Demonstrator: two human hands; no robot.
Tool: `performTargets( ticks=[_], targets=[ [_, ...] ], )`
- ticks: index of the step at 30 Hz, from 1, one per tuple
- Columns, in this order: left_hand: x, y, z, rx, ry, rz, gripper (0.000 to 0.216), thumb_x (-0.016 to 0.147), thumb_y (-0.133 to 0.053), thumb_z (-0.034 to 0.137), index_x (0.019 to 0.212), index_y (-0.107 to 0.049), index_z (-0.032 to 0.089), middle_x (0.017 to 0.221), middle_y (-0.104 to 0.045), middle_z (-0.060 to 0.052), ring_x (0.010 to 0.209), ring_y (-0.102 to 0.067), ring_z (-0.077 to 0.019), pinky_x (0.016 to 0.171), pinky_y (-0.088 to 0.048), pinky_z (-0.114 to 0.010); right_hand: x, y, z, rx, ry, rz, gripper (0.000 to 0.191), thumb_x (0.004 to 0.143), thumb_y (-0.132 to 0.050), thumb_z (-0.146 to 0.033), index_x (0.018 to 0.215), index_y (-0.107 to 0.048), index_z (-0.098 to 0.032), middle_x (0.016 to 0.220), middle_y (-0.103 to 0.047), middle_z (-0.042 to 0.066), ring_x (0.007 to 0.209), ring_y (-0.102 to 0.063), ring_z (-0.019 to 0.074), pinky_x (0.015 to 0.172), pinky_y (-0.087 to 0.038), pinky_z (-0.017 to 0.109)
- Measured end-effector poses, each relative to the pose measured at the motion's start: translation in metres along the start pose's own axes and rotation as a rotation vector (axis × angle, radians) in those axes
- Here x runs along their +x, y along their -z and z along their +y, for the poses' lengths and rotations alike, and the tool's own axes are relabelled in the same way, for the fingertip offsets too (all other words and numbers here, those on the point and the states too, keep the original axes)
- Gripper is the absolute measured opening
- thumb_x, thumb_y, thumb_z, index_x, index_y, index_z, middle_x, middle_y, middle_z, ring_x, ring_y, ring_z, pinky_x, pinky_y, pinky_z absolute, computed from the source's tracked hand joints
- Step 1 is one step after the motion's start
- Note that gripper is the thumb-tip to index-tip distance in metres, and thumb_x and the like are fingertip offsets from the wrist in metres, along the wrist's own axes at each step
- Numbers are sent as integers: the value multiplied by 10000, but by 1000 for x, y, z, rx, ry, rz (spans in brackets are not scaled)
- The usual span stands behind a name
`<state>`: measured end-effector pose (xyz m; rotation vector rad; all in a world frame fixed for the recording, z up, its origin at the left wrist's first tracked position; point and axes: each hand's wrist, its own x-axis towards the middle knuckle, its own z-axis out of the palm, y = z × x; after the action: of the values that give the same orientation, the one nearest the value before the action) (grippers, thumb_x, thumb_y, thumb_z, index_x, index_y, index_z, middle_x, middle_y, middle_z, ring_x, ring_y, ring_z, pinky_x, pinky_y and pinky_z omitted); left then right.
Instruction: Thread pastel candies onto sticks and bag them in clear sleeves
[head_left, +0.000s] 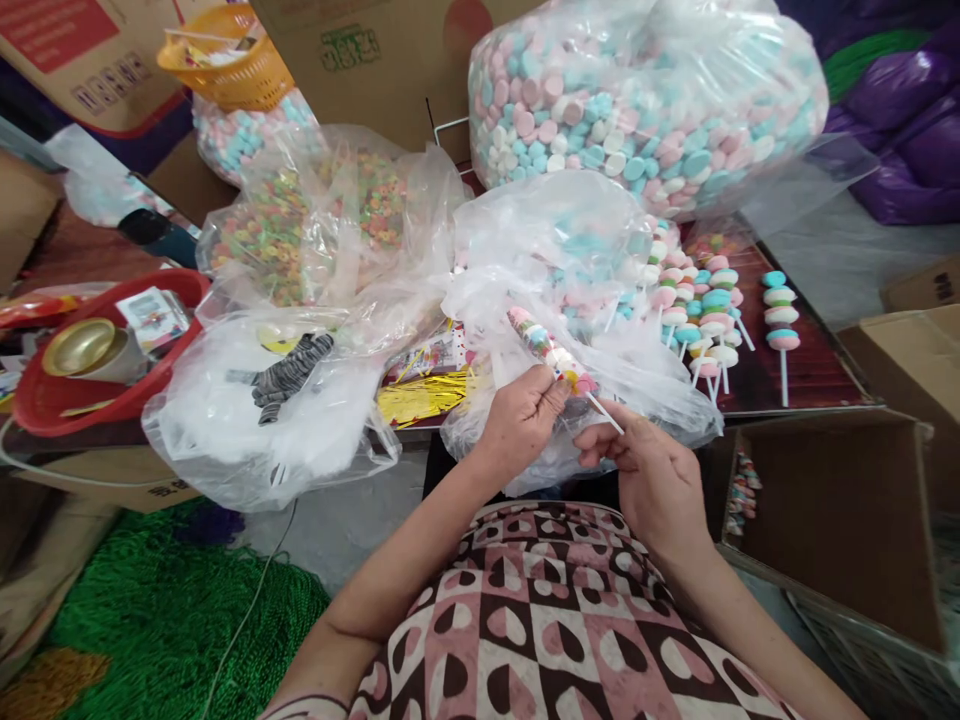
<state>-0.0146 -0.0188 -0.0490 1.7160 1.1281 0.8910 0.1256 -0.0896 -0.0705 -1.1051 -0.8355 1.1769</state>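
A marshmallow skewer [541,338] in a clear printed wrapper lies at a slant over the plastic bags, its stick pointing down toward me. My left hand [525,415] is closed on the lower end of the wrapper, thumb and fingers pinched together. Around the bare white stick, the fingers of my right hand [660,465] are closed. Under and behind the skewer is a crumpled clear bag [555,215] with pastel marshmallows showing through. To the right, several unwrapped marshmallow skewers [712,310] lie in a cluster, and one single skewer [781,315] lies apart.
A big bag of marshmallows [645,110] stands behind. Ring candies fill a clear bag [300,230]. Gold twist ties [424,397] lie at the table edge. A red basin [191,290] is on the left. At lower right, an open cardboard box [840,510] holds wrapped skewers.
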Motion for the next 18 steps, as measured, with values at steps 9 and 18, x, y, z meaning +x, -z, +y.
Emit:
performTargets(
  ticks=[9, 18],
  targets=[
    [-3, -8, -3, 132, -134, -120, 302, 967, -393, 355, 702, -405, 209, 729, -482, 4, 704, -458, -137, 674, -361, -285, 13, -3, -1, -36, -200, -13, 273, 823, -717, -431, 746, -687, -171, 507, -539, -44, 440, -445, 74, 449, -339, 209],
    [0, -7, 6, -705, 236, -28, 285, 898, -562, 437, 1033, -606, 190, 1010, -670, -34, 922, -597, -145, 860, -457, -275, 9, -4, 3, -119, -165, 9, 255, 828, -710, -438, 785, -685, -188, 515, -544, -52, 450, -467, 90, 462, -381, 222]
  ],
)
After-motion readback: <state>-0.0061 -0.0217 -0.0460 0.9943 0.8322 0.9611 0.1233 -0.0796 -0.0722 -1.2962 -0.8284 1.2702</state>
